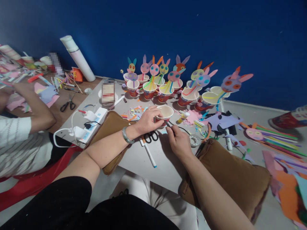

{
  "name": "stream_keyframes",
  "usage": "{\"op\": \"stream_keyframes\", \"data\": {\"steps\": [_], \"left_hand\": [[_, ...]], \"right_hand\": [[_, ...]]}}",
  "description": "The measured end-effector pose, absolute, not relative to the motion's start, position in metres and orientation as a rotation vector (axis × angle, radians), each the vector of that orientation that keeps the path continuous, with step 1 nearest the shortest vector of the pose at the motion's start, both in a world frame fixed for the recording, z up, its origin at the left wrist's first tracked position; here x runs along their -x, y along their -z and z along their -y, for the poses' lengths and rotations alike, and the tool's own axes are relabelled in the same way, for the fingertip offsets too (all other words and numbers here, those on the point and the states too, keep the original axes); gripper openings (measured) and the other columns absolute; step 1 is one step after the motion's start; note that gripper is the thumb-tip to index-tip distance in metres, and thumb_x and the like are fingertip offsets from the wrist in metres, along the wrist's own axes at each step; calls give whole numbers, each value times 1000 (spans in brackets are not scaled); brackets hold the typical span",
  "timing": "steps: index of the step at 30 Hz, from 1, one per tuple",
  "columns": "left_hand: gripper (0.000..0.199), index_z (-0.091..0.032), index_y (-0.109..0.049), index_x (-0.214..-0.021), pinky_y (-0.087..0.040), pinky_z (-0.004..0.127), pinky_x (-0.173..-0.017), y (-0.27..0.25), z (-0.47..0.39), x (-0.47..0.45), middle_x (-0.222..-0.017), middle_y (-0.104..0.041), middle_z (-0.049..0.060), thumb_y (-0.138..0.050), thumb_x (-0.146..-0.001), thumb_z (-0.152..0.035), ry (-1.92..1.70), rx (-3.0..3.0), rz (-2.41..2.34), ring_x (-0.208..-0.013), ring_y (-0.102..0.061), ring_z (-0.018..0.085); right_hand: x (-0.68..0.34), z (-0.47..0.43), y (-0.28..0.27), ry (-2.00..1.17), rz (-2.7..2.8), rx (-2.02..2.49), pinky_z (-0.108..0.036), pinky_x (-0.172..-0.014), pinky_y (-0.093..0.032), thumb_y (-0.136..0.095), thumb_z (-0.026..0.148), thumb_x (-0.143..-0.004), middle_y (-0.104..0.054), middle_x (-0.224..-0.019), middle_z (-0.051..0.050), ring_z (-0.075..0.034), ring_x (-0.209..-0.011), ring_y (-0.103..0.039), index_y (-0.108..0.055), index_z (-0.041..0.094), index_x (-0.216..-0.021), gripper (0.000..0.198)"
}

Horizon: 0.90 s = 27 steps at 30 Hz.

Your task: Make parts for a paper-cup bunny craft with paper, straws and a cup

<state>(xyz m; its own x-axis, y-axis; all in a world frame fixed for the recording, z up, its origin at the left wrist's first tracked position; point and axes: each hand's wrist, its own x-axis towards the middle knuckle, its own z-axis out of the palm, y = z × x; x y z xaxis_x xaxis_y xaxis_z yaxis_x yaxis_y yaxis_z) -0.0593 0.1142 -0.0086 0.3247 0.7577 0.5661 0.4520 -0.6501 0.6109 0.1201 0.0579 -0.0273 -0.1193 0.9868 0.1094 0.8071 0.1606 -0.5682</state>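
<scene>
A paper cup point(165, 112) with a white inside and a red outside stands before me on the table. My left hand point(150, 118), with a bracelet at the wrist, is closed on the cup's left side, fingers at the rim. Just in front of the cup, my right hand point(177, 140) is in a fist around a thin dark tool point(168, 123); most of it is hidden, so its kind is unclear. Black-handled scissors point(151, 137) and a white marker point(150, 156) lie between my forearms.
Behind stand several paper cups point(165, 95) with rabbit-faced paper figures. Paper scraps point(135, 113) and a tape roll point(194, 140) lie around. Brown cushions point(230, 179) flank my arms. At left are a power strip point(96, 124) and another person's arm point(35, 105); pipe cleaners point(278, 140) lie right.
</scene>
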Motion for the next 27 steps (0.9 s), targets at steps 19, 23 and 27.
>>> {"op": "stream_keyframes", "data": {"steps": [19,23,27], "left_hand": [[13,-20,-54,-69,-48,34,-84,11,-111,59,-73,-60,2,-62,-79,-17,-1208,-2345,-1134,-86,-56,19],[9,-20,-57,-73,-46,39,-89,13,-111,59,-73,-62,3,-61,-81,-20,-1214,-2424,-1125,-95,-57,23],[9,-21,-57,-75,-45,42,-95,15,-111,59,-71,-61,2,-60,-83,-20,-1203,-2449,-1130,-98,-58,23]], "right_hand": [[-121,-57,27,-480,1979,1711,-27,-56,-20,-37,51,-94,-45,-54,0,-16,-52,-38,-51,23,-75,37],[-120,-57,28,-541,1918,1692,-27,-56,-23,-39,51,-93,-39,-53,2,-15,-53,-36,-45,24,-71,35],[-118,-58,26,-746,1799,1543,-27,-57,-28,-41,53,-91,-36,-55,4,-14,-55,-35,-36,24,-65,39]]}}
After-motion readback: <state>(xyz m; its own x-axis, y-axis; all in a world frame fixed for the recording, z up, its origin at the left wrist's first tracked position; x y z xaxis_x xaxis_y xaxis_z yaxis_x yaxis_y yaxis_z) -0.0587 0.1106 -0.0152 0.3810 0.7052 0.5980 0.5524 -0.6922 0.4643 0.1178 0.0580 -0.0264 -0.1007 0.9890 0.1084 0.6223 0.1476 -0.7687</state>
